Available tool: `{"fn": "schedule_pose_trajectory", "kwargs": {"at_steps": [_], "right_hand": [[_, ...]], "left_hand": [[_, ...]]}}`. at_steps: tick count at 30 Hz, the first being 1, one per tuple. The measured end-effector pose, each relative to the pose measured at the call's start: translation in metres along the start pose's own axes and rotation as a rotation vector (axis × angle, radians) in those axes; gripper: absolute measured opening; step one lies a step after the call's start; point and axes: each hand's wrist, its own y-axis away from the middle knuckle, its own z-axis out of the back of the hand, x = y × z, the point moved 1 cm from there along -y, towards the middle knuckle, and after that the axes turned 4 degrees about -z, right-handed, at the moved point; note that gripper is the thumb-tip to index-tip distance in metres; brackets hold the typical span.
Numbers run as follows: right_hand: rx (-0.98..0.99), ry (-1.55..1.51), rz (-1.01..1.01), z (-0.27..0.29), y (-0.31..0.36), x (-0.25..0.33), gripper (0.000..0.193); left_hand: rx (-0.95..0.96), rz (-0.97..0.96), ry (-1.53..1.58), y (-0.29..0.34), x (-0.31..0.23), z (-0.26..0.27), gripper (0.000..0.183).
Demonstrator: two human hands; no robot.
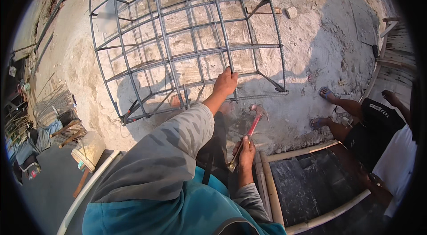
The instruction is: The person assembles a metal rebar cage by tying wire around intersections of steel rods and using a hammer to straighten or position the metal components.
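My left hand (225, 84) is closed around a bar at the near side of a rebar cage (165, 39). This cage of crossed steel bars rests on the dusty ground in front of me. Lower and to the right, my right hand (247, 152) grips a claw hammer (254, 124) by its red handle, head pointing up and away. Out of the same hand, toward my body, sticks a slim piece with a brass-coloured end (232, 165); whether it belongs to the hammer cannot be made out. A bare foot partly shows behind my left wrist.
At right, a person in black shorts (371, 124) and sandals stands beside a bamboo-edged dark panel (311, 181). A dirty white bucket (89, 149) stands at left, near a pale pole (89, 190) and piled sticks and cloth. A stone (291, 12) lies beyond the cage.
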Motion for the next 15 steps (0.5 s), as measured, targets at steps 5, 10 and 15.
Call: {"fn": "schedule_pose_trajectory", "kwargs": {"at_steps": [5,10,15], "right_hand": [[0.008,0.276,-0.024,0.064,0.013,0.04,0.023],[-0.045,0.474,-0.096,0.069,0.026,0.059,0.023],[0.007,0.575,-0.079,0.038,0.035,0.059,0.025]], "left_hand": [[-0.283,-0.199,0.221,0.086,0.077,-0.001,0.039],[-0.617,0.153,-0.017,0.159,0.159,0.025,0.058],[-0.52,0.224,-0.136,0.147,0.167,0.024,0.078]]}}
